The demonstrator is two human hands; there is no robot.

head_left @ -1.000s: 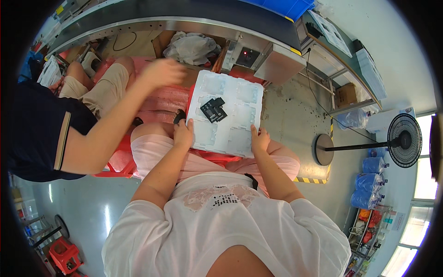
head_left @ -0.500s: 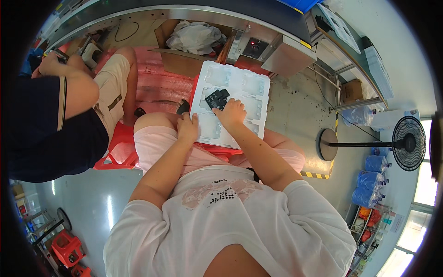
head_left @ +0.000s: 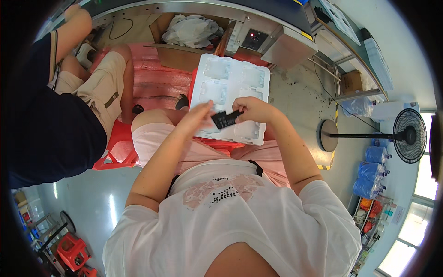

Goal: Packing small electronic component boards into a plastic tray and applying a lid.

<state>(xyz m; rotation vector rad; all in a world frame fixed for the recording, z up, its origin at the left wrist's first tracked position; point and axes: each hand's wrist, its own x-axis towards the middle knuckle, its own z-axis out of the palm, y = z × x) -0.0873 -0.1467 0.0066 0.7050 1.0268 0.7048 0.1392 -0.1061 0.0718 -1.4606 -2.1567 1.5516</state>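
Black parts [head_left: 224, 121], pinched in right hand [head_left: 251, 110] over white tray [head_left: 236, 87] toward near edge, best held level; left hand [head_left: 198, 119] blurred, contact unclear.

Left hand [head_left: 198, 116] motion-blurred, just left of the right fingers [head_left: 237, 104]. Right hand [head_left: 253, 110] turned inward, closed in a pinch. Both forearms [head_left: 291, 143] angled inward toward the fingers.

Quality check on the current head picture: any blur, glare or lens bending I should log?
Head view, centre: the left hand is smeared, the right hand looks sharper; head view, lower right: the window pane is blown out to white; head view, lower left: a bright reflection streaks the floor; head view, top: the metal rail bows, and the corners go black.
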